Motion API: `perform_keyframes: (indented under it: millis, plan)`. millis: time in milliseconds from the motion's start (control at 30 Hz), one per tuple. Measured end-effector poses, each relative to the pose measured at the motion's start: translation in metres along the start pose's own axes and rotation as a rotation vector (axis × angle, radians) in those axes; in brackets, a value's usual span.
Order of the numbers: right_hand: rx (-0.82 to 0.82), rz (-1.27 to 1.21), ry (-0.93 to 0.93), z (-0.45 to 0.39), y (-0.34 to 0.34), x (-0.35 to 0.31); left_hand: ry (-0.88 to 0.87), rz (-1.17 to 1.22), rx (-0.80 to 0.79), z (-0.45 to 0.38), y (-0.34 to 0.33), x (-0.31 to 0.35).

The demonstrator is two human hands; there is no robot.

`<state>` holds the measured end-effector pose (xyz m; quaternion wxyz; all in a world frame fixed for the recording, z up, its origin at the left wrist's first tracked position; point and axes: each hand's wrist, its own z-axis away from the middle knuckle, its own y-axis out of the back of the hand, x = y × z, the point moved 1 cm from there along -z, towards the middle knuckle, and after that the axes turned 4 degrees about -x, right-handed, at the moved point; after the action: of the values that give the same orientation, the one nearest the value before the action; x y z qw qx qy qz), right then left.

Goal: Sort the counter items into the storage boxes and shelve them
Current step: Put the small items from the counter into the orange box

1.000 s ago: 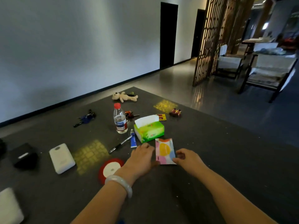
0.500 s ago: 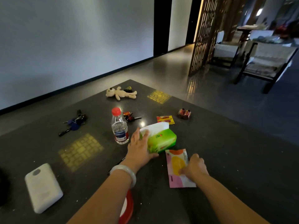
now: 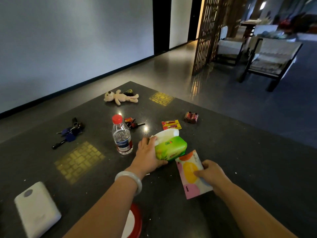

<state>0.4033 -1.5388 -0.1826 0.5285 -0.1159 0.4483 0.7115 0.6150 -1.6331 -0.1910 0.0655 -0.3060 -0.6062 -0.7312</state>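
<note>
My left hand [image 3: 148,154] grips the left end of a green tissue pack [image 3: 171,147] with a white tissue sticking out, tilted up off the dark counter [image 3: 240,160]. My right hand [image 3: 210,172] pinches a flat pink, yellow and white packet [image 3: 190,172] by its right edge, just below the tissue pack and touching it. A white bangle sits on my left wrist.
On the counter lie a water bottle [image 3: 122,135], a key bunch [image 3: 69,133], a plush bear [image 3: 120,97], a battery card [image 3: 170,124], loose batteries [image 3: 191,117], a white power bank [image 3: 36,209] and a red-rimmed round thing [image 3: 133,220]. Chairs stand far right.
My left hand moved from the packet to the tissue pack, closed round its end and tipped it up. My right hand took hold of the packet and lifted its edge.
</note>
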Motion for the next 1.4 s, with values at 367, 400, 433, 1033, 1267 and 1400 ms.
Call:
perform_keyframes:
  millis: [367,400,433,1033,1267,1400]
  plan:
    - [0.088,-0.127,-0.028,0.050,0.050,0.038,-0.101,0.121,0.025,0.064,-0.016,0.037]
    - [0.107,-0.142,-0.024,0.056,0.057,0.042,-0.114,0.128,0.020,0.070,-0.016,0.043]
    - [0.126,-0.159,-0.017,0.063,0.065,0.046,-0.126,0.129,0.018,0.076,-0.016,0.051]
    - [0.623,-0.140,0.098,0.287,0.296,0.267,-0.533,0.196,-0.081,0.212,-0.104,0.358]
    - [0.857,-0.336,0.084,0.369,0.368,0.416,-0.667,0.215,-0.211,0.294,-0.178,0.469]
    - [0.869,-0.472,0.102,0.373,0.368,0.459,-0.668,0.173,-0.256,0.327,-0.204,0.491]
